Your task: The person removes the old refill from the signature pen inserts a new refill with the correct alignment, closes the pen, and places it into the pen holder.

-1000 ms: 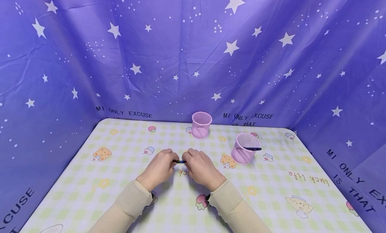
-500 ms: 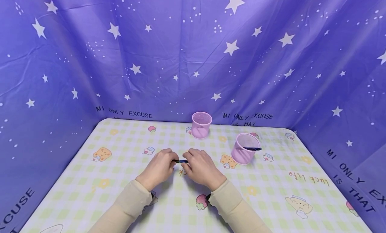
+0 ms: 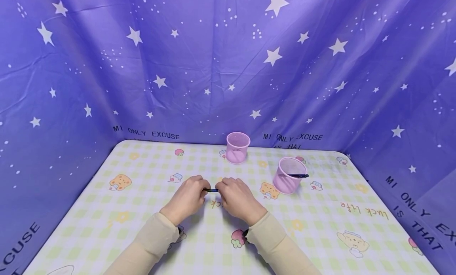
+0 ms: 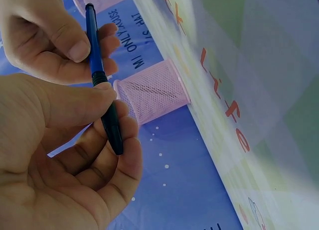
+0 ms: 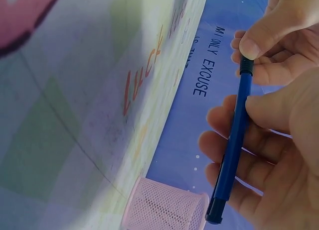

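Observation:
Both hands hold a blue pen (image 3: 212, 190) with a dark grip, level above the middle of the table. My left hand (image 3: 189, 198) pinches its dark tip end between thumb and fingers, as the left wrist view shows on the pen (image 4: 96, 65). My right hand (image 3: 239, 198) grips the blue barrel; in the right wrist view the thumb presses the pen (image 5: 238, 125) against the curled fingers, and the clip end sticks out past them. From the head view most of the pen is hidden by the fingers.
A pink mesh pen cup (image 3: 237, 154) stands at the back of the table. Another pink mesh cup (image 3: 285, 184) stands nearer, on the right, with a dark pen (image 3: 299, 175) jutting over its rim. A checked cloth (image 3: 199, 243) covers the table; a purple star curtain (image 3: 213, 61) encloses it.
Half a second ago the right fingers had loosened and slid a little right, baring more of the pen; now they are closed round it again. The left hand has hardly moved.

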`<action>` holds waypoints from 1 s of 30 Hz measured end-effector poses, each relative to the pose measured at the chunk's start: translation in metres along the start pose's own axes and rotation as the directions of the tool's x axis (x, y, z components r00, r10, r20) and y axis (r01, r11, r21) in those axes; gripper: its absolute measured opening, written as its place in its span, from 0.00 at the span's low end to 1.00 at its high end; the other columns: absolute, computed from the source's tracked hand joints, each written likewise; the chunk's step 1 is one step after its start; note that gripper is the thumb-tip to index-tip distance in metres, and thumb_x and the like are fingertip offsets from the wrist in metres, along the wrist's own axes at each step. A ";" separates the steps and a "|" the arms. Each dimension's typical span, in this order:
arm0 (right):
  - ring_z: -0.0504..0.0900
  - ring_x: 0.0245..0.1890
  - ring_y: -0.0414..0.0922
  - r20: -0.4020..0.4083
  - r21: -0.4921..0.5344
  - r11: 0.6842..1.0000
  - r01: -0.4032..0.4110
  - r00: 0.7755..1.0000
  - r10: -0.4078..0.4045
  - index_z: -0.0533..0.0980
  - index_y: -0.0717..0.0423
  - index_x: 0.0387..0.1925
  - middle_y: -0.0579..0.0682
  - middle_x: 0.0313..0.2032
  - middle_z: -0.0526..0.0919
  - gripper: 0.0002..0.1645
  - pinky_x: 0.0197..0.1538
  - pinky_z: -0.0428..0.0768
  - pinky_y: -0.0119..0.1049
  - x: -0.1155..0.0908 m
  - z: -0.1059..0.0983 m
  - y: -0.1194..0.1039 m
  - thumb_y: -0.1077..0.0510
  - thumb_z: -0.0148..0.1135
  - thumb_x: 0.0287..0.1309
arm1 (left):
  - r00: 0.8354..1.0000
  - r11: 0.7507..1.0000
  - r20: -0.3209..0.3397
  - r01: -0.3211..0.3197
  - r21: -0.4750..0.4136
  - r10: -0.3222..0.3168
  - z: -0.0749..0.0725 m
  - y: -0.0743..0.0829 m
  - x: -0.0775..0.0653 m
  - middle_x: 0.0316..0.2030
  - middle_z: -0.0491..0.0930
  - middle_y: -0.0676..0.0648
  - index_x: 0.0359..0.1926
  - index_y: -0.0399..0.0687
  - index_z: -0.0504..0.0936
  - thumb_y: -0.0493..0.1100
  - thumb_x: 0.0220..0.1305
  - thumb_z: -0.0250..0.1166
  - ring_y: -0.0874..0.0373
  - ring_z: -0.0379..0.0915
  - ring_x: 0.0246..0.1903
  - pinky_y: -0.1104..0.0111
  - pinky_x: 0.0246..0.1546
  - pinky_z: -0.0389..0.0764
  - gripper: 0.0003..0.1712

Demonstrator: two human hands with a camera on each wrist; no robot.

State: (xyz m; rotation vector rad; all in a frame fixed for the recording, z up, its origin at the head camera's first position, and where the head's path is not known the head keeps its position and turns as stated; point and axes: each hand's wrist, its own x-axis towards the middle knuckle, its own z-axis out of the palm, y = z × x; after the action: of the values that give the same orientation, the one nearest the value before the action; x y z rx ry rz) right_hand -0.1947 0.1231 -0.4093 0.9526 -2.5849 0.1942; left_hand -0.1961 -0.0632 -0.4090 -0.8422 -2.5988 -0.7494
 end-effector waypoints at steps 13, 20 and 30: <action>0.75 0.29 0.42 -0.034 0.010 1.000 0.014 0.999 -0.014 0.75 0.50 0.33 0.42 0.28 0.73 0.08 0.30 0.71 0.35 -0.001 0.001 0.001 0.63 0.65 0.52 | 1.000 1.000 0.007 -0.002 0.003 0.002 0.001 0.000 0.000 0.25 0.74 0.55 0.30 0.47 0.84 0.26 0.50 0.66 0.63 0.70 0.27 0.70 0.30 0.75 0.11; 0.74 0.28 0.41 -0.035 0.012 1.000 0.012 0.999 -0.012 0.73 0.50 0.32 0.42 0.28 0.71 0.09 0.30 0.70 0.35 -0.001 0.002 0.001 0.64 0.65 0.52 | 1.000 1.000 0.006 -0.005 0.002 0.005 0.001 0.000 0.000 0.25 0.74 0.54 0.29 0.47 0.83 0.26 0.50 0.67 0.63 0.70 0.27 0.70 0.30 0.75 0.11; 0.73 0.28 0.41 -0.023 0.015 1.000 0.001 1.000 0.000 0.75 0.49 0.35 0.42 0.29 0.72 0.10 0.30 0.68 0.33 -0.001 0.002 0.000 0.61 0.66 0.52 | 1.000 1.000 0.011 -0.007 0.016 0.007 0.002 0.000 0.000 0.25 0.74 0.55 0.29 0.47 0.84 0.26 0.50 0.67 0.64 0.70 0.27 0.71 0.30 0.75 0.12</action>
State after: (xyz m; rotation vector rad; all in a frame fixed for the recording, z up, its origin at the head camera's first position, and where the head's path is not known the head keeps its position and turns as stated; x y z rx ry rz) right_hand -0.1946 0.1236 -0.4116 0.9508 -2.5655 0.2233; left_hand -0.1968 -0.0621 -0.4103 -0.8520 -2.6066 -0.7231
